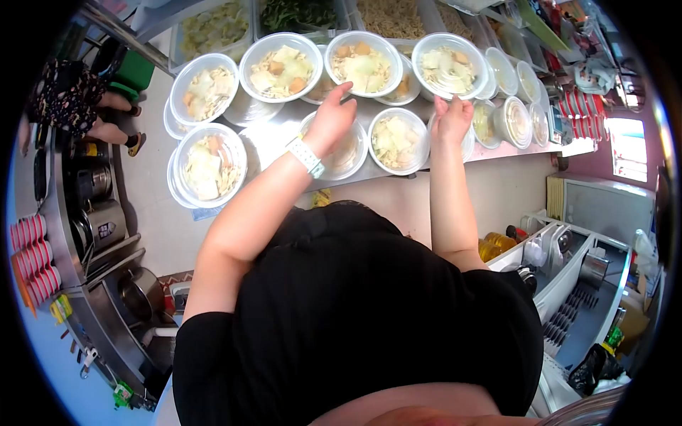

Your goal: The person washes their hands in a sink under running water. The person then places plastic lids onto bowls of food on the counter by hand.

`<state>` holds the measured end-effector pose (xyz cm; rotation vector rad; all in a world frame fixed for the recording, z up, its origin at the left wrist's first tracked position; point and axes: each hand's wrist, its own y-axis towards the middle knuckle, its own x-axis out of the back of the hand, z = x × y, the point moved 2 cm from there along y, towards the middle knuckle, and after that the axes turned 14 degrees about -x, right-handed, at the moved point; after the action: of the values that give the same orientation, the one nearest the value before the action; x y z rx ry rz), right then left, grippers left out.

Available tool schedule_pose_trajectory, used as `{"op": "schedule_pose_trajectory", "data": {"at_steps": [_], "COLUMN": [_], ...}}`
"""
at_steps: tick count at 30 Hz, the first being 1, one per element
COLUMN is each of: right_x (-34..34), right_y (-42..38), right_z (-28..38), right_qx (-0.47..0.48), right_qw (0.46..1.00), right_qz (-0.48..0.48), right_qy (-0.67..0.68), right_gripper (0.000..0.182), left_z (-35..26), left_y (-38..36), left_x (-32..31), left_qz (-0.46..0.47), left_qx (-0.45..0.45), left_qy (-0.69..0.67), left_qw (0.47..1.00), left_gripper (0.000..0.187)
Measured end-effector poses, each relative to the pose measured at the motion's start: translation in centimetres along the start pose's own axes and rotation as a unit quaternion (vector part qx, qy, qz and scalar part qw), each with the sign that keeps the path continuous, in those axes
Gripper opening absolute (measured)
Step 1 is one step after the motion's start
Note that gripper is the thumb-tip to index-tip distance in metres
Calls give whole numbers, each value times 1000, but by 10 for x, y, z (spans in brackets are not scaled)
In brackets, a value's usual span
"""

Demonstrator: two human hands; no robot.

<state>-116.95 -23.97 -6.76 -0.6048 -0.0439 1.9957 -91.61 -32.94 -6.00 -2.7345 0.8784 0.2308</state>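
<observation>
My left hand (334,117), with a pale watch on the wrist, is empty, its fingers partly stretched just below the near rim of a food-filled plastic bowl (362,65). My right hand (452,119) has its fingers closed at the near edge of another round bowl (450,65). Ringed clear plastic shows over that bowl's pale food and brown chunks. Beneath my left forearm and hand sits a lower bowl (342,157), partly hidden. Between my hands a bowl of pale food (398,142) stands near the counter's front edge.
More filled bowls (206,89) are stacked on the left of the metal counter (273,145). Several lidded bowls (513,122) stand at the right. Food tubs (213,32) line the back. A person (71,99) stands far left. Shelving (582,284) lies at lower right.
</observation>
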Motion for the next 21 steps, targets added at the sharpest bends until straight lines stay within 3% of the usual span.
{"op": "schedule_pose_trajectory", "data": {"at_steps": [6,9,11,15,16,17,19,21], "right_x": [44,69,72,76,70,61,25,2], "right_y": [-30,-64,-94,-123,-131,-140,-159,-167], "right_z": [57,71,73,38,23,10,-9,-29], "right_qx": [4,-142,-212,-346,-386,-422,-444,-461], "right_qw": [997,980,963,903,878,851,835,816], "right_qz": [81,140,163,229,261,292,275,256], "right_qy": [9,7,-42,-113,-112,-112,-173,-236], "right_gripper": [15,25,25,32,31,30,30,29], "left_z": [29,11,6,-27,-11,2,29,49], "left_y": [24,16,4,-98,-125,-152,-189,-215], "left_x": [-14,-9,10,64,88,106,124,127], "left_qz": [-51,-84,3,-55,-43,-59,-73,-174], "left_qx": [-55,-92,-25,-96,-165,-170,-133,79], "left_qy": [-93,-102,-228,-84,-25,56,45,-102], "left_qw": [993,987,973,990,985,982,987,976], "left_gripper": [47,46,45,22,19,18,17,17]}}
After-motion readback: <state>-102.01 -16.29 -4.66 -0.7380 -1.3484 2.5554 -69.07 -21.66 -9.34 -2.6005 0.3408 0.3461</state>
